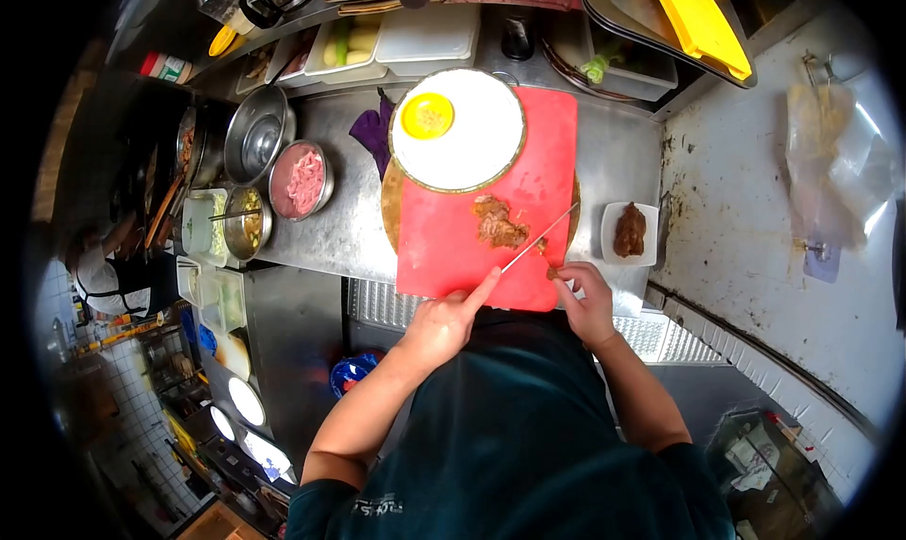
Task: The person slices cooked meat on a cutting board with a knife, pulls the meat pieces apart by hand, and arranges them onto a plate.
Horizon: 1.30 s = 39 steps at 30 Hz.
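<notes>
My left hand is wrapped round the handle of a knife, its index finger stretched along toward the blade. The thin blade slants up to the right over a red cutting board. Between the fingertips of my right hand, at the board's lower right edge, is a small piece of brown cooked meat. Sliced brown meat lies in a loose pile on the board, left of the blade. A large white round plate with a small yellow dish on it covers the board's upper left.
A white square bowl holding a brown meat chunk stands right of the board. Leftward are a metal bowl of raw pink meat, another metal bowl and a purple cloth. White food containers line the back; a wall bounds the right.
</notes>
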Each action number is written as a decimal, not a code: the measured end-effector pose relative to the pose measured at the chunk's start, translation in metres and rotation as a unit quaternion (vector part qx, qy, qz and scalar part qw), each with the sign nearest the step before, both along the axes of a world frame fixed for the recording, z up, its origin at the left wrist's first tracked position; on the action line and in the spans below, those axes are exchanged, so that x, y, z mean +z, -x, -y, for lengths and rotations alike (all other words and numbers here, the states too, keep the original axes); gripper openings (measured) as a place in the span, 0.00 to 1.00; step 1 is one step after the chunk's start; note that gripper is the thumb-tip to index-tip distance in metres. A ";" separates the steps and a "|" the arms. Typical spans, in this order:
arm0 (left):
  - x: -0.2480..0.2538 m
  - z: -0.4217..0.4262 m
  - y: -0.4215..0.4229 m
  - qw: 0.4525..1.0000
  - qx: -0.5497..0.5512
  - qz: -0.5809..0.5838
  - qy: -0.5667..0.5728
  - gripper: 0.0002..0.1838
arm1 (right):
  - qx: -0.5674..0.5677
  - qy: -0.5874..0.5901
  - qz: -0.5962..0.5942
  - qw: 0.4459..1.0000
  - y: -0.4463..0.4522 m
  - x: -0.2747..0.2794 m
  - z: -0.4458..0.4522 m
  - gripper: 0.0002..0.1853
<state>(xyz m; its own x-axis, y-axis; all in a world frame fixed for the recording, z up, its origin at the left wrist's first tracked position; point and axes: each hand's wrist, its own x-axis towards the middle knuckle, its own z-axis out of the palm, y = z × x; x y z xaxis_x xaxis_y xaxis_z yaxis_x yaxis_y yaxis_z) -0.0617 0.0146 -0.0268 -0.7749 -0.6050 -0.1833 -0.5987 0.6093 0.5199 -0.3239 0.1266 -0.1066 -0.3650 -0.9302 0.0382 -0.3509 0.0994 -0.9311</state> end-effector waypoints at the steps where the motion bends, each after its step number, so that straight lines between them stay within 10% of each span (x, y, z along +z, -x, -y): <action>1: -0.002 0.000 -0.001 1.000 0.003 -0.014 0.006 0.45 | -0.006 0.004 0.025 1.000 0.003 0.007 -0.002 0.08; 14: 0.027 0.018 -0.044 0.891 0.426 -0.105 -0.112 0.25 | -0.006 -0.048 0.311 0.949 0.011 0.020 0.054 0.08; 24: -0.011 0.005 -0.113 0.871 0.476 -0.120 0.026 0.24 | -0.069 -0.039 0.363 0.928 0.023 -0.025 0.067 0.10; 31: -0.081 0.014 -0.183 0.888 0.300 0.301 0.177 0.38 | -0.066 0.005 0.526 0.848 0.020 -0.014 0.076 0.08; 39: -0.117 0.093 -0.138 0.890 0.358 0.137 0.247 0.27 | -0.055 0.010 0.630 0.775 0.007 0.021 0.086 0.11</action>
<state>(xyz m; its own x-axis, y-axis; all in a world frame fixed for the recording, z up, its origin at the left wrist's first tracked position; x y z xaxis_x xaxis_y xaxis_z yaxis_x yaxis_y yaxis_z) 0.0758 -0.0783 -0.1443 -0.1257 -0.9849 0.1192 -0.9885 0.1346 0.0696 -0.3307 0.0406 -0.0860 -0.2011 -0.8952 -0.3978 0.8473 0.0448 -0.5293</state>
